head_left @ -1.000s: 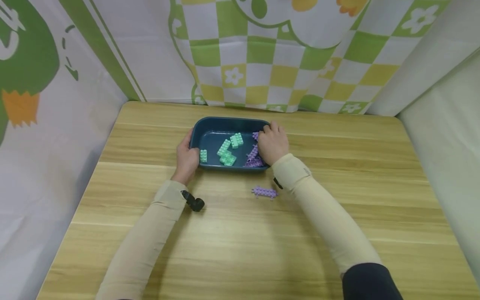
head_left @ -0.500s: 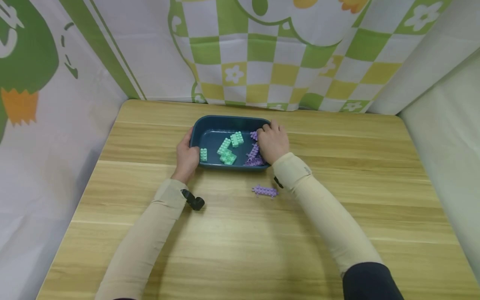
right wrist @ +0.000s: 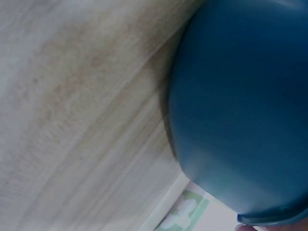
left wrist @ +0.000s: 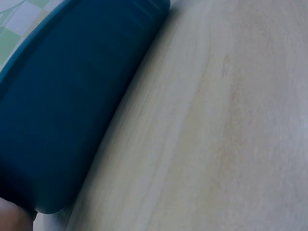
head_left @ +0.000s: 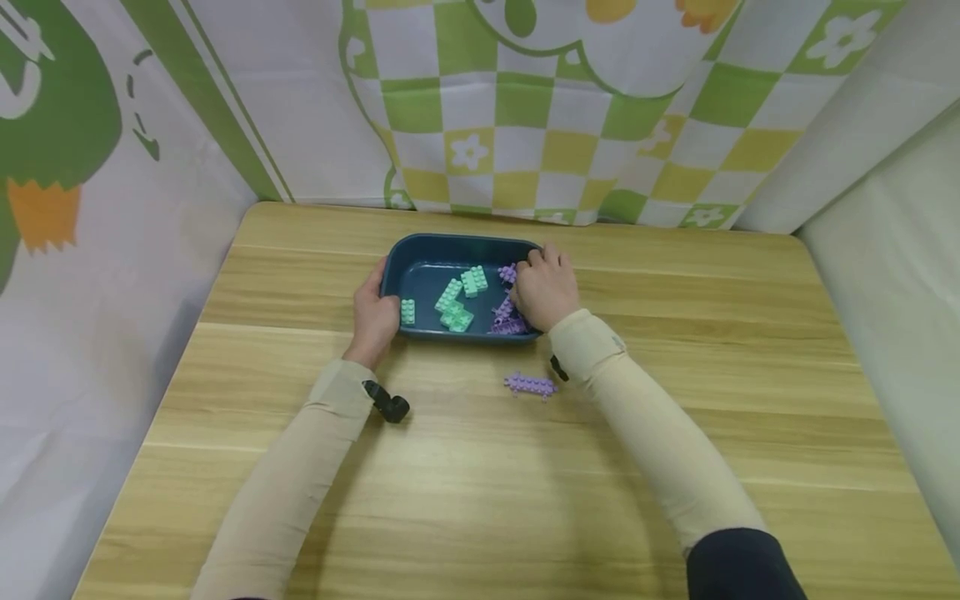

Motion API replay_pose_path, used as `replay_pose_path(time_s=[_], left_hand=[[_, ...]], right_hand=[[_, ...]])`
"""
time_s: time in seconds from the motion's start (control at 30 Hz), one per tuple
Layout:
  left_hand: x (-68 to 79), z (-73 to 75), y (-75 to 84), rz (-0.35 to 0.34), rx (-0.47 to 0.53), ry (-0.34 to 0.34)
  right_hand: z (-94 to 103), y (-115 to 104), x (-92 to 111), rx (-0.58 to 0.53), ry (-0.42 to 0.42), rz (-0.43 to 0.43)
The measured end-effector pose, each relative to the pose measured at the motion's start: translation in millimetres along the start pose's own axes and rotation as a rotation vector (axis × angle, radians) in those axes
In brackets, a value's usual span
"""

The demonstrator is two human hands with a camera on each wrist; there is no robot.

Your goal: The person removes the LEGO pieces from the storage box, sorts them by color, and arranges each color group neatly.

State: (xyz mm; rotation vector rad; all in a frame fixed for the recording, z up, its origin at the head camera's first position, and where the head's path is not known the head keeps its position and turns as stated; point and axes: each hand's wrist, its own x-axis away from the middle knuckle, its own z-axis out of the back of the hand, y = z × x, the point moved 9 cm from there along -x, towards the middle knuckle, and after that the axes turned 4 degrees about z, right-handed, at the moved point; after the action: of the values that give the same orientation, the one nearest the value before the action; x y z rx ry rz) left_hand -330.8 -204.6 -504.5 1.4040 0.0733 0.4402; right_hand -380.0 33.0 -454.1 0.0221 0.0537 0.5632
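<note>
**Stiff blue tray (head_left: 461, 248), best held by its ends**

Nearest, on the counter (head_left: 465, 492), lies a loose purple piece (head_left: 529, 384), studded and knobbly, just in front of the tray. It looks like light, hard plastic; a pinch across its long body should suit, as the small pegs along its edges could snag.

Beyond it the tray appears to rest on the counter. The left hand (head_left: 375, 322) grasps its left end — thumb at the rim, fingers along the outer wall. That wall looks glossy, perhaps a little slippery, yet rigid enough for an end hold. The right hand (head_left: 547, 289) bends over the opposite end, beside the purple pieces (head_left: 508, 326); I cannot tell whether it pinches one of them or the rim. They look jumbled, so lifting one might drag another. To their left, the green bricks (head_left: 449, 295) look light and hard — best taken by their flat sides.
</note>
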Motion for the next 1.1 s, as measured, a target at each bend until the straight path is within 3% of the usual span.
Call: replay_pose_path(time_s=[0.2,0.43,0.63,0.9,1.1], left_hand=[[0.5,-1.7,-1.3,0.009,0.0,-0.007],[1.8,-1.1,-2.7,0.015,-0.005,-0.006],[1.4,1.4,-4.0,0.015,-0.006,0.001],[0.7,-0.6,-2.8,0.006,-0.018,-0.002],[0.2,-1.0,1.2,-0.005,0.015,-0.003]], right_hand=[[-0.9,6,2,-0.1,0.024,-0.028],[0.4,14,7,-0.304,0.063,-0.054],[18.1,17,19,-0.383,0.119,-0.032],[47.4,30,53,-0.422,0.269,0.024],[54.6,43,84,-0.439,0.302,0.02]])
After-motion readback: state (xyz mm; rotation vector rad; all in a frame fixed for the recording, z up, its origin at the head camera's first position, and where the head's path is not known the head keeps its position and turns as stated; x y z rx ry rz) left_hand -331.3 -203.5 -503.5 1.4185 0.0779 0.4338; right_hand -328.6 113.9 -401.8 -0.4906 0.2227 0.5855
